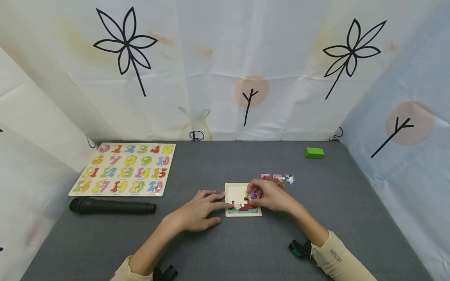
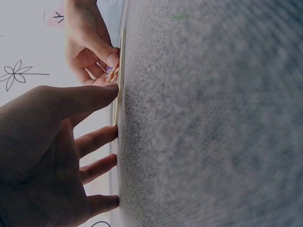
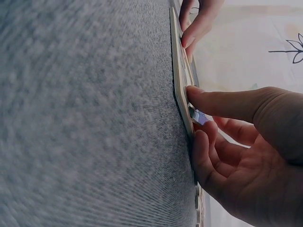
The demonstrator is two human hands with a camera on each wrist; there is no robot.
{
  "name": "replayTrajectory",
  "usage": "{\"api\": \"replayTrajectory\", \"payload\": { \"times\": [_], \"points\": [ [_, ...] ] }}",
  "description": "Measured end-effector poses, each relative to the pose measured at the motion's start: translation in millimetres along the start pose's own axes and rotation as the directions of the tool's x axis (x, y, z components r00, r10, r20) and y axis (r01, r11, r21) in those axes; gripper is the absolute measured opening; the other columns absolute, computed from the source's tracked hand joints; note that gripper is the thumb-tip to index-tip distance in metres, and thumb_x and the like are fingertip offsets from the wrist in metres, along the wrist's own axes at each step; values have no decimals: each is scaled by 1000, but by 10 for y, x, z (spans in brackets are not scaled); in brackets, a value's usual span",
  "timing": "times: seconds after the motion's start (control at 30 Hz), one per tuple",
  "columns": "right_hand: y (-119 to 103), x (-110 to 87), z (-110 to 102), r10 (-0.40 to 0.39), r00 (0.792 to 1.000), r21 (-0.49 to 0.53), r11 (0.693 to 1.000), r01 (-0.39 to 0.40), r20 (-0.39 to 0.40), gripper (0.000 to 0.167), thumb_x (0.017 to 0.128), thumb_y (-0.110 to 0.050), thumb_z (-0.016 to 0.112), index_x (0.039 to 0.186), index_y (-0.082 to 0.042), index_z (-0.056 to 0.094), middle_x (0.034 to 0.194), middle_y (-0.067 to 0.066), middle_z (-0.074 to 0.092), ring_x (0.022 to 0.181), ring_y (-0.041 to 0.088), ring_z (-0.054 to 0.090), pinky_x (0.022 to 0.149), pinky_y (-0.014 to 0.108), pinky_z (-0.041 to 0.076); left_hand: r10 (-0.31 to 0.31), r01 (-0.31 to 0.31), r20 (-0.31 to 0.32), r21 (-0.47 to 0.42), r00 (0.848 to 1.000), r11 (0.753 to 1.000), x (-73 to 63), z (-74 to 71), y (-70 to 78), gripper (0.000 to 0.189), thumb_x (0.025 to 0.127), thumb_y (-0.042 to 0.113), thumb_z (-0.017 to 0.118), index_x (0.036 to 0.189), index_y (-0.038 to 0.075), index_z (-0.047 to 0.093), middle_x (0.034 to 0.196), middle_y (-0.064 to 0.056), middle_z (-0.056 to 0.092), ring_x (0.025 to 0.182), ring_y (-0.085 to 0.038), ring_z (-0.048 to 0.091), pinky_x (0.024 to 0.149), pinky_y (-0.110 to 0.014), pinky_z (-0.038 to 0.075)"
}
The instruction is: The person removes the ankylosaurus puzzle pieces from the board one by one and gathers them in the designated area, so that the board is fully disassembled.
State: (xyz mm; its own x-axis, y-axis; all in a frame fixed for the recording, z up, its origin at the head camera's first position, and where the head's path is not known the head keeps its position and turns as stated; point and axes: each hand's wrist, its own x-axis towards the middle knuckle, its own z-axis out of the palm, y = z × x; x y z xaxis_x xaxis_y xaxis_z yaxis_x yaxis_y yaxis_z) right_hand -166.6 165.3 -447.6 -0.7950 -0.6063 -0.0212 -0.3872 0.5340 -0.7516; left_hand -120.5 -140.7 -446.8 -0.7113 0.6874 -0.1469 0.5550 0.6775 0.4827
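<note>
Tray (image 1: 237, 191) has left hand (image 1: 199, 212), fingers extended, touching its 9 o'clock edge. Right hand (image 1: 270, 196) pinches purple piece (image 3: 201, 117) toward 3 o'clock. Loose pieces (image 1: 277, 177) lie at 2 o'clock.

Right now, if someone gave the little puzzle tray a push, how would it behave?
The puzzle tray looks stiff, since its sides run straight in the head view. Being small and thin, it is probably light. It lies flat on the grey table, so it would likely slide rather than roll or tip.
</note>
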Motion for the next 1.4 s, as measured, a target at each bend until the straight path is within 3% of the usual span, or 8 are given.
{"api": "replayTrajectory", "payload": {
  "times": [0.53, 0.87, 1.2, 1.4],
  "points": [
    [-1, 1, -34, -44, 999, 6, 999, 44, 23, 16, 94, -4, 81, 102, -9, 67, 92, 1, 71, 84, 4, 64, 78, 23, 55, -5, 5, -1, 5, 1000, 1000, 5, -1, 8, 55, 106, 24, 71, 158, 36, 58, 174, -9, 45, 161, -41, 36, 129, -69, 29],
    [-20, -12, -60, -32, 999, -51, 998, 32, 6, 16, 94, -9, 83, 101, -11, 69, 90, -3, 73, 82, 1, 63, 74, 22, 53, -6, 6, 3, 0, 1000, 1000, 1, -14, 14, 55, 106, 24, 70, 158, 36, 58, 173, -9, 45, 161, -41, 37, 130, -71, 25],
    [12, -35, -187, -31, 999, 68, 997, 29, 28, 15, 98, -9, 80, 107, -4, 69, 101, 9, 76, 90, 10, 68, 81, 25, 58, -8, 8, 10, 1, 1000, 1000, -10, -29, 33, 54, 106, 24, 71, 158, 34, 58, 174, -10, 44, 161, -42, 37, 129, -71, 27],
    [50, -75, -382, 7, 1000, 91, 996, -7, 7, 17, 98, -6, 80, 110, -1, 69, 100, 13, 75, 86, 13, 68, 74, 24, 58, 2, -2, -6, -3, 1000, 1000, -20, -32, 48, 54, 105, 22, 71, 157, 33, 59, 172, -11, 46, 159, -42, 38, 129, -73, 25]
  ]
}}
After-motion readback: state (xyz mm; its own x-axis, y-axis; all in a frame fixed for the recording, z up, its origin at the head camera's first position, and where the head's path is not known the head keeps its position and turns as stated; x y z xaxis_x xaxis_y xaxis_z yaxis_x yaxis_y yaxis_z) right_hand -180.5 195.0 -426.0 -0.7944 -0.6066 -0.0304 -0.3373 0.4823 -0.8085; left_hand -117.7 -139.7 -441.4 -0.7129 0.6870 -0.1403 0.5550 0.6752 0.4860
